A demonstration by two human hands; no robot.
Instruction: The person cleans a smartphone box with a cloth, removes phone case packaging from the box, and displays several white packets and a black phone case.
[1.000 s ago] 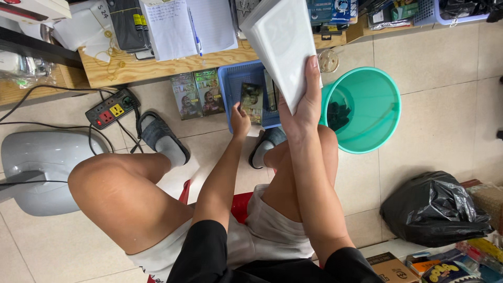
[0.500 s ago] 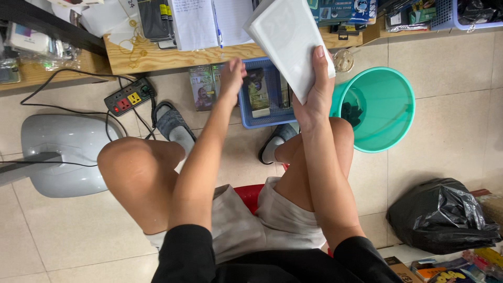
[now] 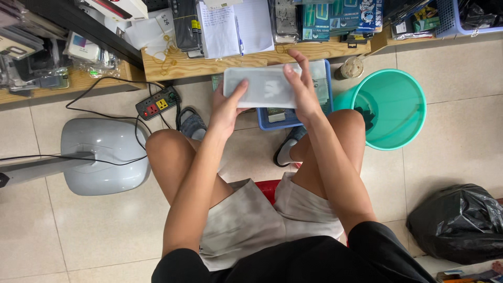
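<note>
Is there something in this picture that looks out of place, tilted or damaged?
Nothing looks damaged or spilled. Both the left hand and the right hand hold a flat white packet level above the blue basket. A power strip lies on the floor with loose cables.

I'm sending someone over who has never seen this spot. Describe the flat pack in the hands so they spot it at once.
Start at the big teal bucket on the tiled floor; just left of it sits a blue basket. Above that basket, the left hand and right hand hold a flat translucent white pouch by its ends. It is pale and plain, unlike the colourful packets around it.
</note>
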